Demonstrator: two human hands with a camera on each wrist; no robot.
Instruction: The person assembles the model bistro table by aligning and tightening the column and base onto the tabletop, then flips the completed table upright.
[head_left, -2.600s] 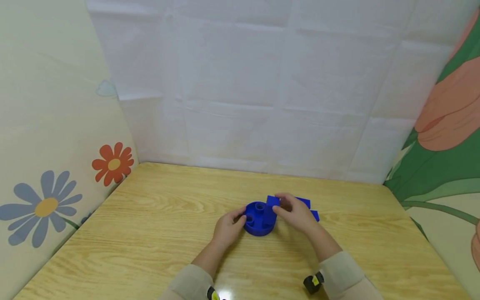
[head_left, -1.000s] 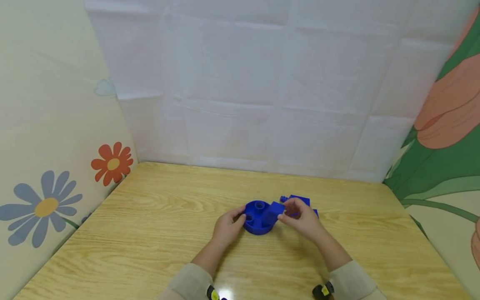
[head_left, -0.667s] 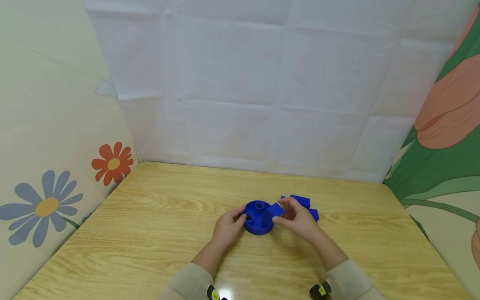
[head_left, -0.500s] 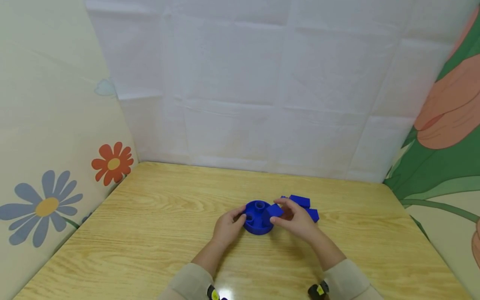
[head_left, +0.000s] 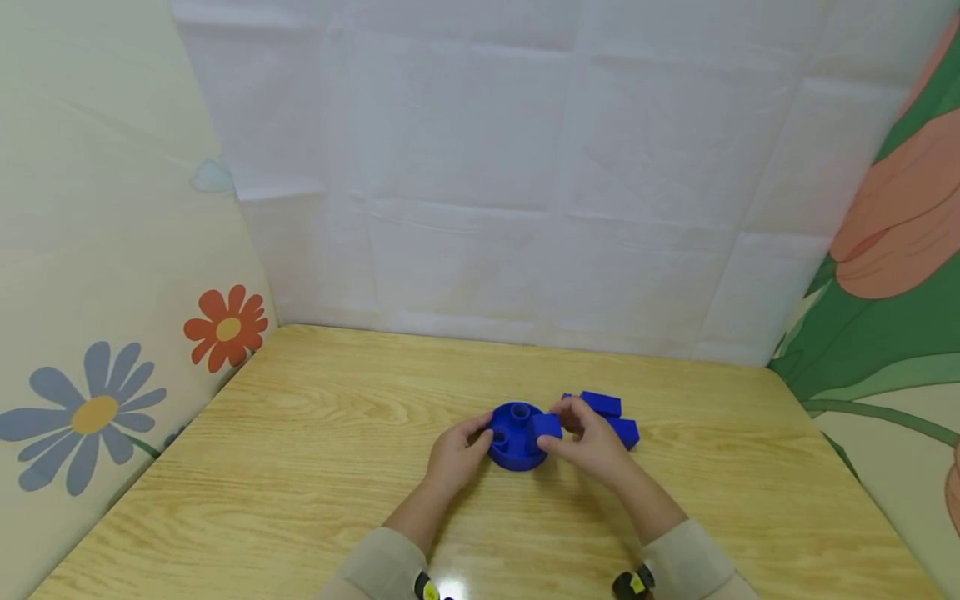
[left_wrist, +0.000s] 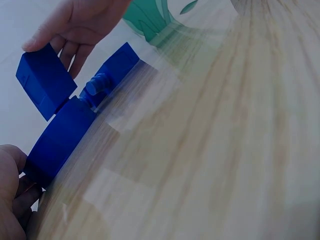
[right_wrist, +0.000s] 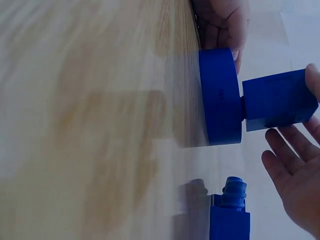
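Observation:
A round blue base (head_left: 517, 462) with raised round sockets lies on the table. My left hand (head_left: 455, 458) holds its left side, thumb at the rim. On the base's right side stands a rectangular blue block (head_left: 548, 426), its narrow neck entering the base in the right wrist view. My right hand (head_left: 596, 446) pinches the block's upper end between thumb and fingers. In the left wrist view the block (left_wrist: 45, 82) rises from the base (left_wrist: 60, 140). How deep the neck sits is hidden.
Two more blue blocks lie just beyond my right hand, one farther back (head_left: 602, 403) and one nearer (head_left: 626, 432). A loose block with a ridged threaded peg (right_wrist: 230, 220) shows in the right wrist view. A white cloth (head_left: 480, 208) hangs behind the wooden table (head_left: 337, 433).
My right hand has shifted right and then back left, and the block's faces have turned with it. Its top now appears lower than at first. The left hand and base have hardly moved.

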